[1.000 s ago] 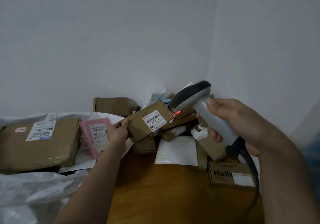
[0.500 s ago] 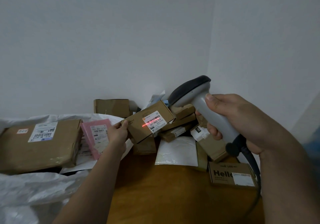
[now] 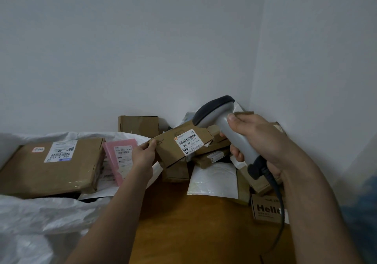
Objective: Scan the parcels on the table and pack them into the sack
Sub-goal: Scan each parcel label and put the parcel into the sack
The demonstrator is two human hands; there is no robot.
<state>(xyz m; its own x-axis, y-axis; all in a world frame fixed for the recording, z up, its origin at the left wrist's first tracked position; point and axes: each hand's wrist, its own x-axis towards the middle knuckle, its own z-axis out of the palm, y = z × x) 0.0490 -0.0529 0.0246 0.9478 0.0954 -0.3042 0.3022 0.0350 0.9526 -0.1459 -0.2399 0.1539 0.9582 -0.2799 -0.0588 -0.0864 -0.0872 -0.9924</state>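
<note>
**Operator:** Gone since half a second ago is the red scan line that was crossing the label. From the head view, I'm seeing the left hand (image 3: 145,155) pinching the small brown parcel (image 3: 179,149) by its left end, thumb on top and fingers curled under, tilting it just off the heap. I'm watching the right hand (image 3: 259,141) wrapping its fingers tight round the scanner (image 3: 222,124), whose head is hovering just at the parcel's two o'clock.

**Observer:** How far along are you judging it?

**Operator:** I'm reading this parcel as scanned and waiting to go into the sack (image 3: 40,212), which is lying open at my nine o'clock. Already sitting in it are a large flat box (image 3: 51,167) and a pink mailer (image 3: 122,157).

**Observer:** And what's remaining?

**Operator:** Plenty: a heap of boxes and a white mailer (image 3: 213,179) are piling up on the table (image 3: 183,223) at twelve to two o'clock, and a "Hello" box (image 3: 265,210) is sitting at three o'clock.
</note>
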